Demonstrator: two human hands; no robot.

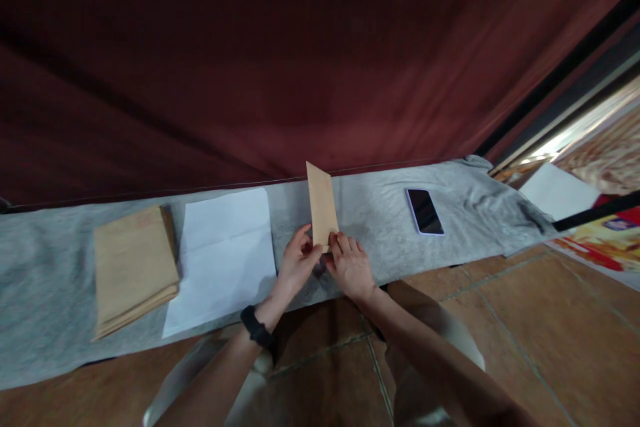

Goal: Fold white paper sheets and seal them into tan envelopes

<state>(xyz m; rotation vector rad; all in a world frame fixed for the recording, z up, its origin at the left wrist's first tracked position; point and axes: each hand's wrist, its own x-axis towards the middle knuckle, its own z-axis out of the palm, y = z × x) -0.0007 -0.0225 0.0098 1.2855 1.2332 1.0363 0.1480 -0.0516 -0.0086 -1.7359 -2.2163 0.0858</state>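
Observation:
A narrow brown paper envelope (323,203) stands tilted upward between my hands, above the grey cloth. My left hand (296,261), with a dark band on the wrist, pinches its lower left corner between thumb and curled fingers. At the lower right, my right hand (350,261) is closed on the bottom edge, where a small pale fold shows. To the left lie a white sheet of paper (225,253) and, partly beside it, a stack of brown envelopes (133,260).
A phone (426,211) in a lilac case lies on the grey cloth (385,240) to the right. Behind the narrow surface hangs a dark red curtain (300,80). Colourful printed packaging (607,237) and a white sheet (560,190) are at the far right. Tiled floor (545,307) is below.

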